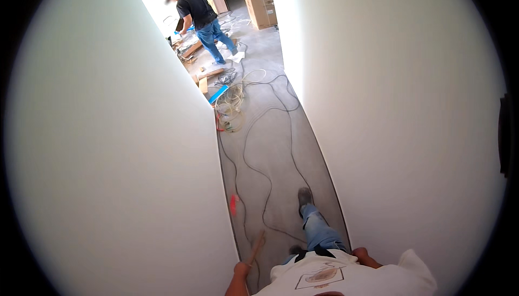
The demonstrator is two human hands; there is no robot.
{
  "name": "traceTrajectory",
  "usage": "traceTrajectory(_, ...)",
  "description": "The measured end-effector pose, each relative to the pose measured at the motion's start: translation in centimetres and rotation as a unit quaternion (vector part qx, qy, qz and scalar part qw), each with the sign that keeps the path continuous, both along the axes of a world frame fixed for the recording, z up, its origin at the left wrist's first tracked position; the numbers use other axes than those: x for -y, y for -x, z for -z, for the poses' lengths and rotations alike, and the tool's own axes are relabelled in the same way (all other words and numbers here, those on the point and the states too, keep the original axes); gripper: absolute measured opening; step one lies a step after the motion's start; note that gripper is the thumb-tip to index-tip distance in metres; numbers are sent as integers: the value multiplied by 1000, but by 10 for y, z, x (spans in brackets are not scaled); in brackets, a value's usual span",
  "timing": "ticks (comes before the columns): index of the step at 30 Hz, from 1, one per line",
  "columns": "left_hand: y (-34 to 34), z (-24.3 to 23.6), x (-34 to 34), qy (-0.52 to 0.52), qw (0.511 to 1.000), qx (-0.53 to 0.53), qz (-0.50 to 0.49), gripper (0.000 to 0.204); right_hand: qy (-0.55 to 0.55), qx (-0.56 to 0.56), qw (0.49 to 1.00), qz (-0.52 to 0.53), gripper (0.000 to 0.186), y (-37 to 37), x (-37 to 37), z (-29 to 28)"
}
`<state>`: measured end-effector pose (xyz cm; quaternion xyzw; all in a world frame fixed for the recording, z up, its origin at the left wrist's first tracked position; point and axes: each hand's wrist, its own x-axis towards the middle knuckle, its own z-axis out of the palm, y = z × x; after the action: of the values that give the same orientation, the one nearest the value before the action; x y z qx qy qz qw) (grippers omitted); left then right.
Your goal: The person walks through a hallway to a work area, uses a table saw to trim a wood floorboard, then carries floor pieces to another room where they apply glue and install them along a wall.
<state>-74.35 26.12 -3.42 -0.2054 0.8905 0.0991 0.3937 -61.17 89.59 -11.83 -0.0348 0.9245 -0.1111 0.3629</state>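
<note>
My left hand (pixel 241 268) hangs low beside the left wall, closed around a thin brown strip (pixel 257 245) that looks like wood. The strip points forward and slightly right, over the floor. On the other side of my body, my right hand (pixel 361 253) is down near the right wall; its fingers are mostly hidden, and nothing shows in it. One of my shoes (pixel 305 195) is forward on the grey floor, near a dark cable.
Dark cables (pixel 268 188) snake along the narrow corridor between white walls. Ahead lie coiled pale hoses (pixel 231 107), a blue strip (pixel 218 94) and wood pieces. Further off, a person (pixel 199 18) bends over materials, left of a large cardboard box (pixel 259 5). A red patch (pixel 233 204) lies by the left wall.
</note>
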Motion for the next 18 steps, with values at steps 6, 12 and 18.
traceTrajectory(6, 197, -22, -48, 9, 998, 0, -59, 51, -19, 31, 999, -19, 25, 229, -45, 75)
traceTrajectory(12, 293, -20, -64, 1, 1000, 13, 18, 51, 338, -51, 753, 563, 22, 614, -67, -21)
traceTrajectory(18, 434, 44, -97, -33, 999, 29, 16, 46, 372, -97, 758, 527, 22, 905, -86, -71)
